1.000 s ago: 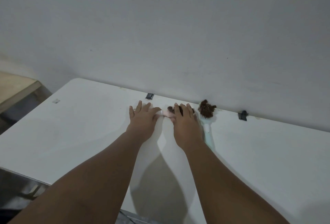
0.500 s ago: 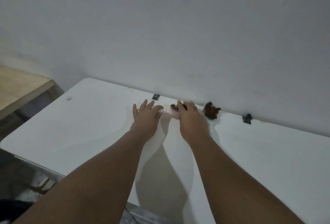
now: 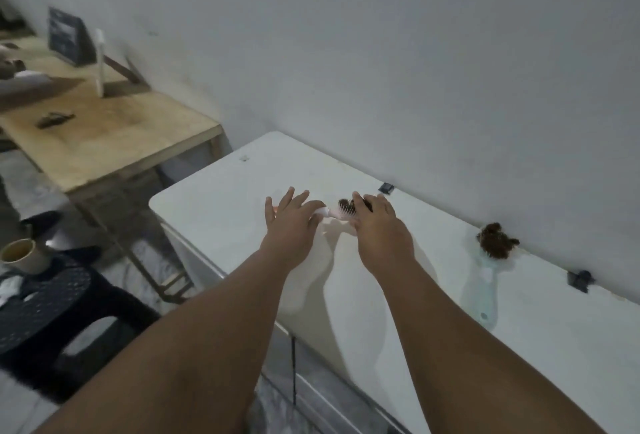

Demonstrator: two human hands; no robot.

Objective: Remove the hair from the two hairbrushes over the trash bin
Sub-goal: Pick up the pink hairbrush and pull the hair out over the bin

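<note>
Near left, off the desk, a dark stool (image 3: 52,302) carries a tan cup-like container (image 3: 20,253); its contents cannot be made out. The white desk (image 3: 433,312) has its rounded left corner just left of the hands, with bare surface between them and its near edge. The left hand (image 3: 291,222) lies with straight, spread fingers on the handle of the pink hairbrush (image 3: 332,214). The right hand (image 3: 377,222) covers the brush's hair-filled head; whether it grips cannot be told. Well to the right lies a pale teal hairbrush (image 3: 486,288), its head under a brown hair clump (image 3: 497,241) at the desk's far edge by the wall (image 3: 381,70). Far left stands a wooden table (image 3: 110,139).
</note>
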